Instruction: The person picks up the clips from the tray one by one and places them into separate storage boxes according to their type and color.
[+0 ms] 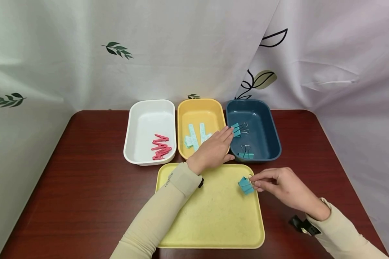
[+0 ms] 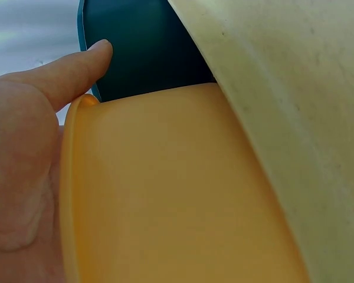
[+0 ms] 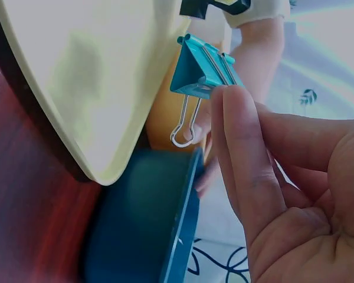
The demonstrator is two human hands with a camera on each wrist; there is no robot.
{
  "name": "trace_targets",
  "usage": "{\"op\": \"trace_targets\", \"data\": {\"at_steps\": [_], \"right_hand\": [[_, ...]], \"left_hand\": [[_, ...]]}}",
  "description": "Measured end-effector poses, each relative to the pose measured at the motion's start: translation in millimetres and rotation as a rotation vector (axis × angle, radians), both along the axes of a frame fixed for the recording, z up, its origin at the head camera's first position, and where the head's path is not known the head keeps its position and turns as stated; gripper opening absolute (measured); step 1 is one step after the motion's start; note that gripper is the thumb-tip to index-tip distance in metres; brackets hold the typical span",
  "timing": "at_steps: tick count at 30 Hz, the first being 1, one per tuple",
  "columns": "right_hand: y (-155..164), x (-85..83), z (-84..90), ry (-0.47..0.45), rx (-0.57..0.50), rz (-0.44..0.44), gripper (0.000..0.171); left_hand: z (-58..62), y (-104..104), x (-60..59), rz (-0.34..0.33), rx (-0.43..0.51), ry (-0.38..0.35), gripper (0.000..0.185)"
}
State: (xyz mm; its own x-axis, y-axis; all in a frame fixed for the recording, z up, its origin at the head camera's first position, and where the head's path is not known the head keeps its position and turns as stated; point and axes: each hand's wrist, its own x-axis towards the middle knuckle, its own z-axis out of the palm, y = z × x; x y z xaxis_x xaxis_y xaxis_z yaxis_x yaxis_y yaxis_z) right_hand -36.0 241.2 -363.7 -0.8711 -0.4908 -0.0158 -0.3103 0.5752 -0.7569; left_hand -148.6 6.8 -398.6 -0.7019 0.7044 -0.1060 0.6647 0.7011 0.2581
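My right hand (image 1: 254, 182) pinches a teal binder clip (image 1: 246, 185) by its wire handle, just over the right part of the yellow tray (image 1: 214, 216). The right wrist view shows that clip (image 3: 202, 68) between my fingertips (image 3: 236, 118), with the tray (image 3: 88, 76) below it. My left hand (image 1: 225, 142) reaches over the front right corner of the orange bin (image 1: 197, 108), fingers straight. Its fingertips are at a teal binder clip (image 1: 236, 130) inside the dark blue bin (image 1: 262, 108). In the left wrist view the thumb (image 2: 76, 68) lies straight by the orange bin (image 2: 165, 194).
A white bin (image 1: 131, 136) at the left holds several red clips (image 1: 160, 146). Pale teal clips (image 1: 194, 136) lie in the orange bin. A second teal binder clip (image 1: 246, 155) lies in the blue bin. The dark wood table (image 1: 84, 180) is backed by white curtains.
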Motion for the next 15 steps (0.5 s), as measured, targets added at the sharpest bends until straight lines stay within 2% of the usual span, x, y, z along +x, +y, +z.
{"op": "trace_targets", "data": {"at_steps": [6, 15], "right_hand": [[3, -7.0, 4.8, 0.01, 0.025, -0.075, 0.017], [13, -22.2, 12.7, -0.053, -0.009, -0.171, 0.021]], "left_hand": [[-0.2, -1, 0.1, -0.007, 0.003, -0.001, 0.074], [0.2, 0, 0.2, -0.006, -0.005, 0.005, 0.075]]}}
